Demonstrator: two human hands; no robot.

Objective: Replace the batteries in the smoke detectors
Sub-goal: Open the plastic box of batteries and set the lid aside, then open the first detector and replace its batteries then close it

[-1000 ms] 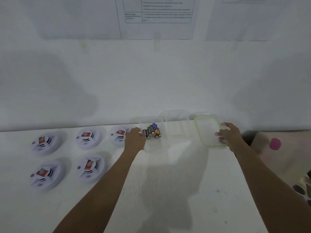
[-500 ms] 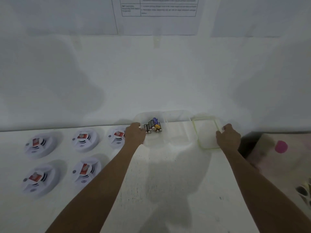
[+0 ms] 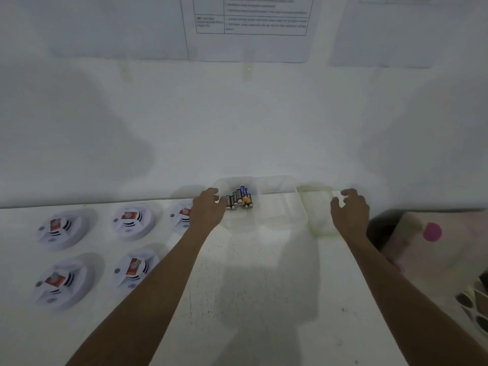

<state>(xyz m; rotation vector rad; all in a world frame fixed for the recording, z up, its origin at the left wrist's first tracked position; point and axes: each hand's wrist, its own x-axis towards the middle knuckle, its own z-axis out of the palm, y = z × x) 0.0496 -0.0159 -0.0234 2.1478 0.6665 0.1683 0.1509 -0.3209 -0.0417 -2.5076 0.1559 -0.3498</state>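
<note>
The batteries lie bunched at the left end of a clear container at the back of the worktop, its left wall gripped by the left hand, five smoke detectors lying further left, the right hand loosely open beside the green-rimmed lid.

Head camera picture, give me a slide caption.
Left hand at a clear box of batteries, right hand by a green-rimmed lid, five smoke detectors alongside.

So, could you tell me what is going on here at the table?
A person is preparing a battery swap. Their left hand holds the clear container of batteries by its left side; the right hand, fingers loose, is beside the green-rimmed lid lying on the table. Five smoke detectors sit to the left.
</note>
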